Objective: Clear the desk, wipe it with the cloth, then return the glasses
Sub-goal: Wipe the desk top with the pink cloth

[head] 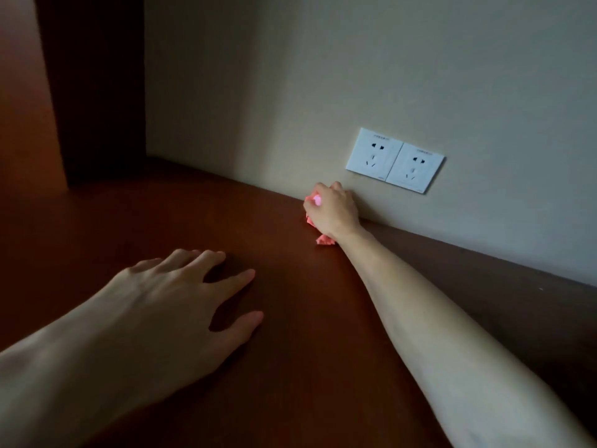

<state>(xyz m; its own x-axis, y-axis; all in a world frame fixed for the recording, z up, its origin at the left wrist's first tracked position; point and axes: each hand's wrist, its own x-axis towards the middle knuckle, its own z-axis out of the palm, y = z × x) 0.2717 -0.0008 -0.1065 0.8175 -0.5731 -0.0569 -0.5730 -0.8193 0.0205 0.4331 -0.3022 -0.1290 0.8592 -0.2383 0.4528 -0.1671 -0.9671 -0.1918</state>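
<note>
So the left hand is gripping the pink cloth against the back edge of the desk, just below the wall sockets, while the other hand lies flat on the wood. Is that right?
Not quite: the hands are swapped. The head view shows the right hand gripping the pink cloth against the back edge of the desk, just below the wall sockets, while the left hand lies flat on the wood.

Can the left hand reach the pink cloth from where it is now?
Probably yes. The left hand rests open on the dark brown wooden desk, and bare desk lies between it and the crumpled pink cloth. But the right hand already grips that cloth by the wall.
</note>
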